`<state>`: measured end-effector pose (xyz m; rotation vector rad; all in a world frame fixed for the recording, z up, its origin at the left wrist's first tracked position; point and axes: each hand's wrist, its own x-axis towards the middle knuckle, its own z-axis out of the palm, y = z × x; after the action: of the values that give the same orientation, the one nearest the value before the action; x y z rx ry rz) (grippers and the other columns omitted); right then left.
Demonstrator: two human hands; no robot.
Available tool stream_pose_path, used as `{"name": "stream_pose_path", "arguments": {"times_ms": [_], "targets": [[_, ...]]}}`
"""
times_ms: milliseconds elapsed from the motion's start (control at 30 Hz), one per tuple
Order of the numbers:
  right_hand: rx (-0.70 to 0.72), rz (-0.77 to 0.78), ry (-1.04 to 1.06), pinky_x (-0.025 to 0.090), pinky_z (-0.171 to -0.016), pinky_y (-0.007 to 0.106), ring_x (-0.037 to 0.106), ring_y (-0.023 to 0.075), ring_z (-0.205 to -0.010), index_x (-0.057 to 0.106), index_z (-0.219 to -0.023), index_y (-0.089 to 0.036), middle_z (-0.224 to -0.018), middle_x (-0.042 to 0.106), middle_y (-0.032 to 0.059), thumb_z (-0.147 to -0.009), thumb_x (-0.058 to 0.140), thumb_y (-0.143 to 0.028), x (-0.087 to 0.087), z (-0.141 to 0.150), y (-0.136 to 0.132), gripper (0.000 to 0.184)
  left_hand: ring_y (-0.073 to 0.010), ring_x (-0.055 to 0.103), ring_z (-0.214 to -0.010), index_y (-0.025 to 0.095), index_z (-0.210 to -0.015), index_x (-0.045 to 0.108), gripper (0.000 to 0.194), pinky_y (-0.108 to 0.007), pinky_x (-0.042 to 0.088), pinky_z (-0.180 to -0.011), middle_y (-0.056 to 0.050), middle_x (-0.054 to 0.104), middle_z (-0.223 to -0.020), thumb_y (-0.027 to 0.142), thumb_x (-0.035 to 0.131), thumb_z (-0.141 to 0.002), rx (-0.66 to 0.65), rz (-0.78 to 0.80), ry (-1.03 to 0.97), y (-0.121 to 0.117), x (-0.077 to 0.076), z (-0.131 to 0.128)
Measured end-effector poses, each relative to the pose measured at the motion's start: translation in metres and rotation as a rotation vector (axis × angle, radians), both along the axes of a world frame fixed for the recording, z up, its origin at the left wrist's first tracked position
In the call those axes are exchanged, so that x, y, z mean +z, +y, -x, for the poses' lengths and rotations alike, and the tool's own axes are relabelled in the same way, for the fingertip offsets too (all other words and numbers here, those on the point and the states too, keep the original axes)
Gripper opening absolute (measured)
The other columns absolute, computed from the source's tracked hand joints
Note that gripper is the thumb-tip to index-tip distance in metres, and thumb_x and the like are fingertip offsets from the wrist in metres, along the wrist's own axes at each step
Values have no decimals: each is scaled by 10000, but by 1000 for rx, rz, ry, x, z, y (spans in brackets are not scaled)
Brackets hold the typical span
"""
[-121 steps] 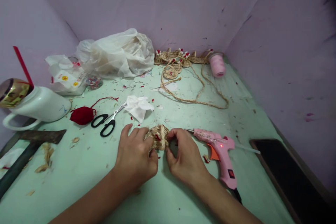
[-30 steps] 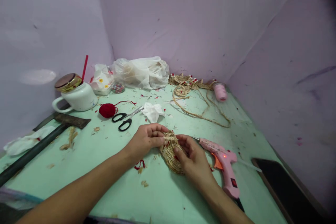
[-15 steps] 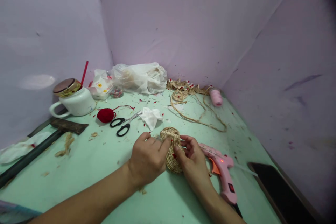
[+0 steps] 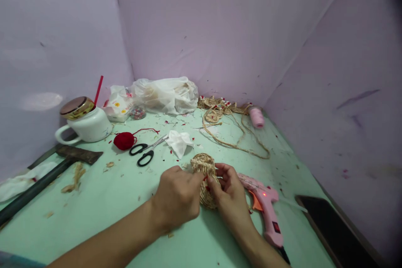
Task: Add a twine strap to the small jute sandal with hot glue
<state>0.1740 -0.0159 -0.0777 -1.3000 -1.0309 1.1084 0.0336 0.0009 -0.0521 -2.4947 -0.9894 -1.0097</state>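
1. Between the left hand (image 4: 180,194) and the right hand (image 4: 230,188): one woven straw piece (image 4: 204,166), long axis running near to far, far end slightly leftward.
2. Right of the left fingers, left of the right palm; touched by both, neither clearly nearer.
3. Right thumb and fingers clamped on its right edge; left fingertips at its middle, partly hidden, impossible to tell whether pinched or apart.
4. Around: one glue gun (image 4: 268,209), one scissors (image 4: 150,146), one red yarn ball (image 4: 123,141), one mug (image 4: 91,125).
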Motion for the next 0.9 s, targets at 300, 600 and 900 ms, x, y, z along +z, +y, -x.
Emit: {"name": "stream_pose_path", "arguments": {"times_ms": [300, 600, 900], "targets": [[-2, 101, 315, 465, -585, 243, 590, 132, -653, 518, -908, -204, -749, 621, -14, -617, 723, -242, 4, -4, 5, 358, -187, 515, -481, 148, -701, 674, 295, -279, 306, -474, -36, 506, -485, 318, 445, -778, 973, 305, -87, 55, 41, 102], [15, 23, 402, 471, -721, 295, 590, 185, -872, 524, -986, -229, -952, 628, 31, -662, 709, -266, 0, -6, 3, 375, -129, 547, -576, 175, -826, 633, 153, -258, 428, -581, -27, 650, -752, 252, 532, -741, 195, 593, -408, 7, 20, 25], [150, -137, 292, 472, -791, 323, 580, 179, -920, 540, -1057, -255, -1000, 614, 35, -721, 671, -257, 18, -15, -4, 360, -39, 409, -383, 101, -688, 614, 202, -147, 269, -352, 12, 575, -535, 210, 694, -538, -11, 1425, -1192, 17, 21, 12]]}}
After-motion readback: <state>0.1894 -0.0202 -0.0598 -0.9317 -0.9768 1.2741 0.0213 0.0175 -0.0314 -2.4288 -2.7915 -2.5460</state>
